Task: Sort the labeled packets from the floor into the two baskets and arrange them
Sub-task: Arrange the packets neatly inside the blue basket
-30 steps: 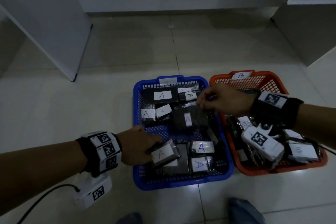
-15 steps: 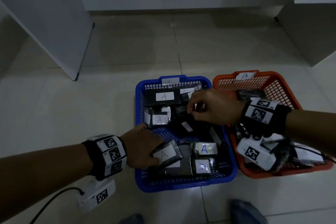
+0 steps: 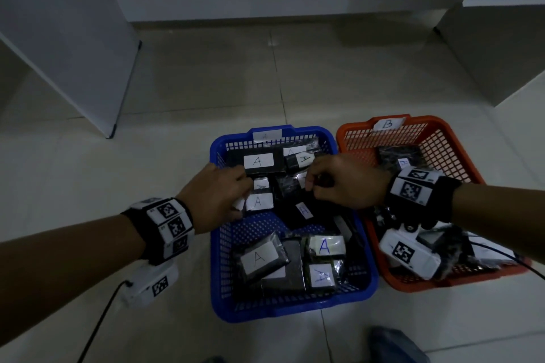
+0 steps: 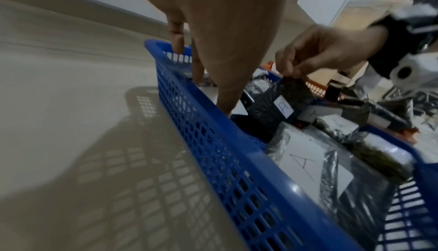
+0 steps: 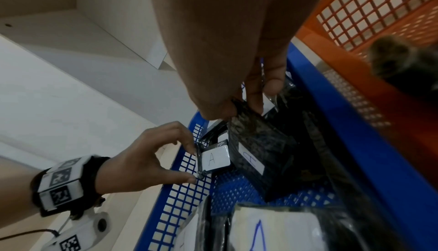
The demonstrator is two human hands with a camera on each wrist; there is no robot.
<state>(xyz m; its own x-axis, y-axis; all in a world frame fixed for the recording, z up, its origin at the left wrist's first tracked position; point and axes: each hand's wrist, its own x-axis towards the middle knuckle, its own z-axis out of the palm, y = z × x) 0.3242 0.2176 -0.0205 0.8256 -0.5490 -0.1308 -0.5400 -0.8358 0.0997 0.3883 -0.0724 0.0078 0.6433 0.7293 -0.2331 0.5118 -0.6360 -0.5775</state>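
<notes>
A blue basket [image 3: 295,311] tagged A holds several dark packets with white A labels. Beside it on the right stands an orange basket [image 3: 436,120] tagged B, with dark packets partly hidden under my right wrist. My left hand [image 3: 243,200] reaches over the blue basket's left wall and pinches a small A packet [image 5: 214,158] between finger and thumb. My right hand [image 3: 309,186] pinches the top edge of a larger dark A packet [image 5: 258,142], which stands tilted in the basket's middle. A big A packet [image 3: 261,258] lies free at the front left.
A white cabinet panel [image 3: 73,47] stands at the back left and white furniture [image 3: 501,38] at the back right, with a low step between. Bare tile floor [image 3: 88,171] lies left of the blue basket. My knee [image 3: 395,345] shows at the bottom edge.
My left hand let go of the big A packet at the front left and moved back to the small A packet. My right hand tipped the dark packet up by its edge.
</notes>
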